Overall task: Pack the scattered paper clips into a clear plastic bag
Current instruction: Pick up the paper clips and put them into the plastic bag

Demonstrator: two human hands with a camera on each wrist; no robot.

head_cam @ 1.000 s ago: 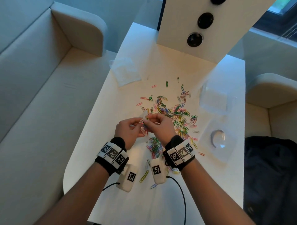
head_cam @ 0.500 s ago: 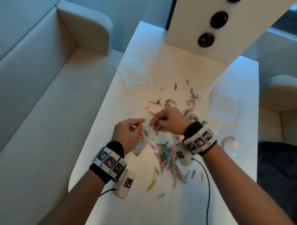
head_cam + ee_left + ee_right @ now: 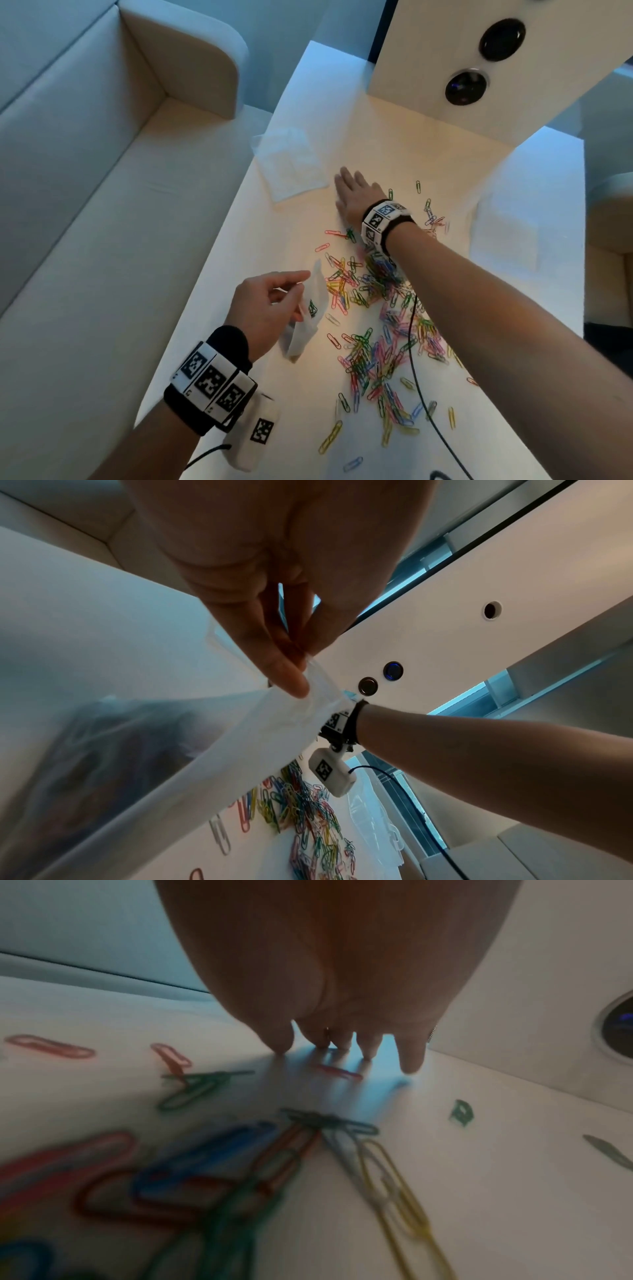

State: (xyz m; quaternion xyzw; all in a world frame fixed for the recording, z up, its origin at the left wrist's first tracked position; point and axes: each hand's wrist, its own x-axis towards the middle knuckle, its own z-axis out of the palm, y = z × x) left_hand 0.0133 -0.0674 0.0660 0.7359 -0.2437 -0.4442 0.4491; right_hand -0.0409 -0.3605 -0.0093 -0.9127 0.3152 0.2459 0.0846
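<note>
Coloured paper clips [image 3: 373,329] lie scattered over the middle of the white table [image 3: 421,161]. My left hand [image 3: 270,301] pinches the top edge of a small clear plastic bag [image 3: 310,315], which hangs down with a few clips inside; the left wrist view shows the thumb and fingers [image 3: 287,677] closed on the bag's [image 3: 240,729] rim. My right hand [image 3: 352,198] is stretched far forward over the table, fingers straight and spread, holding nothing. In the right wrist view its fingertips [image 3: 411,1064] hover just above a red clip [image 3: 337,1071], with more clips [image 3: 205,1156] blurred in front.
A flat stack of clear bags [image 3: 293,166] lies at the table's far left edge, just beyond my right hand. More clear packaging [image 3: 503,236] lies at the right. A white panel with round black buttons [image 3: 501,36] stands at the back. A cream sofa [image 3: 102,171] lies left.
My right hand left the bag and reached forward and left across the table, opening flat. The left hand kept hold of the bag.
</note>
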